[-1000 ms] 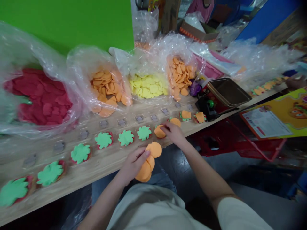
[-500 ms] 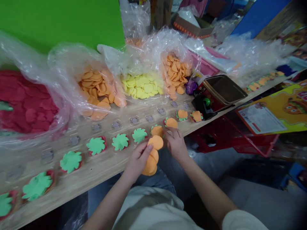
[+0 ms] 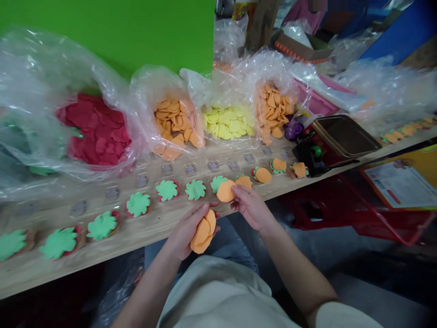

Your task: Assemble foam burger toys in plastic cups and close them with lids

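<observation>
My left hand (image 3: 191, 228) is closed around several flat orange foam pieces (image 3: 204, 233) just off the front edge of the table. Between thumb and fingers, my right hand (image 3: 251, 205) pinches a single orange foam piece (image 3: 226, 191). That piece hangs close to a stack topped with a green leaf-shaped foam piece (image 3: 217, 183) and partly covers it. Further right along the row, stacks carry an orange piece (image 3: 262, 175) on top. To the left, the stacks show green leaf shapes (image 3: 138, 204) over red layers.
Behind the row lie small clear plastic pieces (image 3: 190, 169). Plastic bags at the back hold red (image 3: 99, 132), orange (image 3: 174, 120) and yellow foam pieces (image 3: 228, 122). A dark brown tub (image 3: 344, 136) stands on the right. A red crate (image 3: 375, 218) sits below the table edge.
My right hand has moved from the orange-topped stacks and now holds one orange piece by a green-topped stack. My left hand has drawn slightly back. The view has shifted left.
</observation>
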{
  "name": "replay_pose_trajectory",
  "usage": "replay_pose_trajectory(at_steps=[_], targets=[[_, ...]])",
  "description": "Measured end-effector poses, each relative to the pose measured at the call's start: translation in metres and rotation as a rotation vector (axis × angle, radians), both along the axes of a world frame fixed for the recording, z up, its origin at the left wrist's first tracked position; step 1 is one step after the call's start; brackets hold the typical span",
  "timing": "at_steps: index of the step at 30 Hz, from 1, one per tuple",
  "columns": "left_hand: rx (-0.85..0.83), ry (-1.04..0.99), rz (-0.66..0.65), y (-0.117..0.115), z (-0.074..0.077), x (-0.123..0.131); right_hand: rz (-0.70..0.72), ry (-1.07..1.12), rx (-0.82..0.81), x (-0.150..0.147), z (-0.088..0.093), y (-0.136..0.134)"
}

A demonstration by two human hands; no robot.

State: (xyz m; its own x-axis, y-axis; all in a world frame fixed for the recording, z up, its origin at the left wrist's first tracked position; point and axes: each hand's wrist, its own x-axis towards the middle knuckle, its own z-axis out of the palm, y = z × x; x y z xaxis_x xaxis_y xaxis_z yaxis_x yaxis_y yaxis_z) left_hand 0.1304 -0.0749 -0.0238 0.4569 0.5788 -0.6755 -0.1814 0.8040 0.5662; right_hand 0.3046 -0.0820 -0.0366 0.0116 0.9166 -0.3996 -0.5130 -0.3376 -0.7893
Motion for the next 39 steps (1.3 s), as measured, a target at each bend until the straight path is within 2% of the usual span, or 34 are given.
replay_pose_trajectory(at_steps=[3,5,8,11,13,17,20,23,26,28,30,33,36,39], targets=[[0.003,0.023,0.049,0.000,-0.004,-0.002,0.118,-0.036,0.020,-0.006,0.002,-0.005],[0.039,0.040,0.067,0.001,-0.006,0.000,0.181,-0.135,0.059,-0.011,0.002,-0.007],[0.174,0.104,0.081,0.004,-0.010,0.004,0.197,-0.410,0.133,-0.009,-0.006,0.000],[0.300,0.177,0.038,0.006,-0.016,0.004,0.043,-0.788,0.208,0.002,-0.021,0.017],[0.366,0.236,0.003,0.006,-0.021,0.003,0.008,-0.972,0.261,0.009,-0.030,0.030],[0.490,0.350,-0.035,0.006,-0.032,0.005,0.161,-1.182,0.363,0.010,-0.038,0.045],[0.567,0.371,-0.031,0.009,-0.036,0.013,0.200,-1.442,0.453,0.007,-0.037,0.044],[0.473,0.295,0.024,0.012,-0.034,0.019,0.192,-1.658,0.464,0.010,-0.034,0.039],[0.142,0.076,0.104,0.015,-0.027,0.014,0.222,-1.760,0.461,0.016,-0.031,0.029],[-0.065,-0.104,0.174,0.017,-0.020,0.006,0.243,-1.758,0.476,0.018,-0.027,0.021],[-0.159,-0.240,0.240,0.018,-0.013,-0.003,0.172,-1.658,0.461,0.015,-0.022,0.013],[-0.134,-0.331,0.297,0.016,-0.003,-0.008,0.082,-1.231,0.379,-0.002,-0.015,0.001],[-0.046,-0.376,0.322,0.010,0.002,-0.007,0.143,-0.757,0.288,-0.026,-0.013,-0.004],[-0.009,-0.373,0.338,0.003,0.001,-0.010,0.143,-0.511,0.180,-0.041,-0.012,-0.002]])
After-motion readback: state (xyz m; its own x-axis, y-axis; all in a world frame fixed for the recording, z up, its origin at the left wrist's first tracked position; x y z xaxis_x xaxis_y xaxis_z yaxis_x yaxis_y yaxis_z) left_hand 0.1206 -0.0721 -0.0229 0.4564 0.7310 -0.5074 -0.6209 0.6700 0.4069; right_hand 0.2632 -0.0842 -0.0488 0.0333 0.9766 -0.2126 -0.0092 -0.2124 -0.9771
